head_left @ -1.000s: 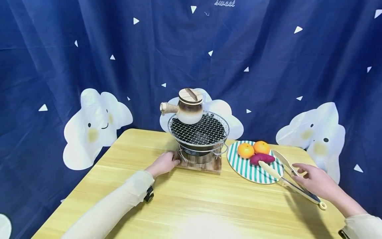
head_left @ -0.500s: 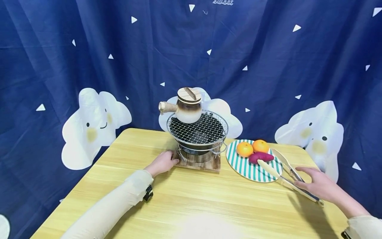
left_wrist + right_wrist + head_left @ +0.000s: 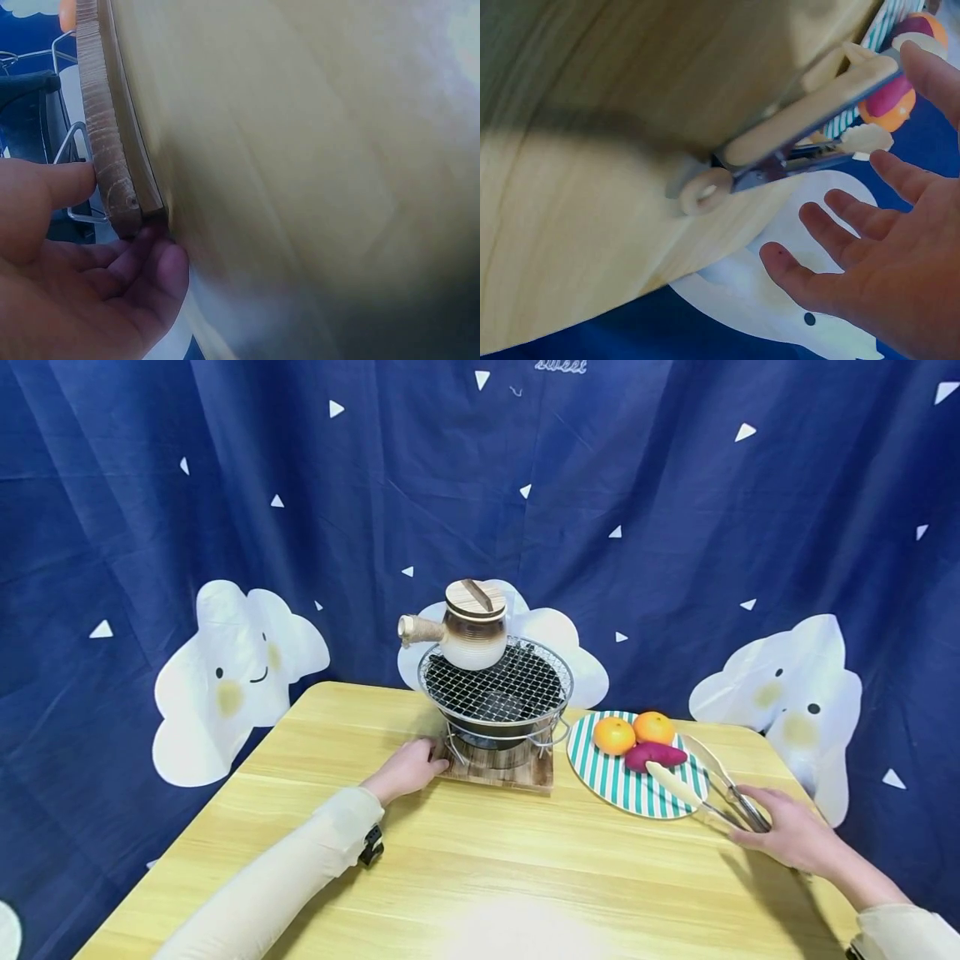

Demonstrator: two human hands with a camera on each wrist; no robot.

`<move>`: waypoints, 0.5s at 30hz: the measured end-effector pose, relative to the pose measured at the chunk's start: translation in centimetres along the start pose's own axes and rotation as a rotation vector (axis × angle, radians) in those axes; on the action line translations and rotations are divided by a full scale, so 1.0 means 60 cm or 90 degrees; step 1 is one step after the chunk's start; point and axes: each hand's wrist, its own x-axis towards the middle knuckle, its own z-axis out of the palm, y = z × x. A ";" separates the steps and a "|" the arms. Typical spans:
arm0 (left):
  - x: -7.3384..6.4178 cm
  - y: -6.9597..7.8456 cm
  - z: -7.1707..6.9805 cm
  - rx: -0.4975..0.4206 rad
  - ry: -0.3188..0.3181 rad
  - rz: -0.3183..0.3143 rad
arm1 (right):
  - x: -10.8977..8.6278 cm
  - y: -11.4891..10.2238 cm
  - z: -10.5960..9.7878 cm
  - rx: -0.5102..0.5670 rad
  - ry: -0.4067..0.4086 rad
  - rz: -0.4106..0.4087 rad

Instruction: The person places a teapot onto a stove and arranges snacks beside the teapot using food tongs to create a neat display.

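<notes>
My left hand [image 3: 408, 770] pinches the near left corner of a brown wooden board [image 3: 521, 778], thumb on top and fingers curled beneath, as the left wrist view shows on the board's edge [image 3: 109, 150]. A round tabletop grill with a wire mesh [image 3: 525, 693] stands on that board. Over at the right, my right hand [image 3: 798, 835] is around the handles of cream-tipped tongs [image 3: 675, 783]. In the right wrist view its fingers [image 3: 900, 180] are spread beside the tongs [image 3: 810, 112], not closed on them. The tongs' tips lie over a striped plate [image 3: 611, 781].
On the plate lie two oranges [image 3: 615, 737] and a purple sweet potato [image 3: 656, 756]. A lidded clay pot [image 3: 474, 647] sits on the mesh's back left, its handle pointing left. Behind the wooden table [image 3: 465, 843] hangs a blue curtain [image 3: 450, 460] with cloud prints.
My right hand has moved lower and further over the tongs' handles, with its fingers coming down on either side. The left hand stays at the board's corner. The view has shifted slightly.
</notes>
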 end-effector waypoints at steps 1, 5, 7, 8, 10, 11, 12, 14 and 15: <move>0.000 0.000 0.000 0.000 -0.001 0.000 | -0.001 0.001 0.003 0.004 -0.001 -0.002; 0.000 0.001 -0.001 -0.004 -0.005 0.000 | -0.005 0.008 0.014 0.012 0.002 -0.011; -0.001 0.001 -0.001 -0.005 -0.005 0.001 | -0.007 0.011 0.020 0.022 -0.001 -0.014; -0.001 0.001 -0.001 -0.005 -0.005 0.001 | -0.008 0.012 0.022 0.025 -0.002 -0.014; -0.001 0.001 -0.001 -0.004 -0.004 0.002 | -0.009 0.015 0.026 0.034 -0.004 -0.012; -0.001 0.001 -0.002 -0.006 -0.004 0.002 | -0.009 0.015 0.027 0.040 -0.006 -0.012; 0.000 0.000 -0.002 -0.005 -0.003 0.002 | -0.009 0.016 0.029 0.043 -0.006 -0.013; -0.001 0.000 -0.002 -0.005 -0.003 0.002 | -0.008 0.017 0.031 0.041 -0.007 -0.013; -0.001 -0.001 -0.002 -0.005 -0.004 0.002 | -0.008 0.017 0.032 0.040 -0.009 -0.012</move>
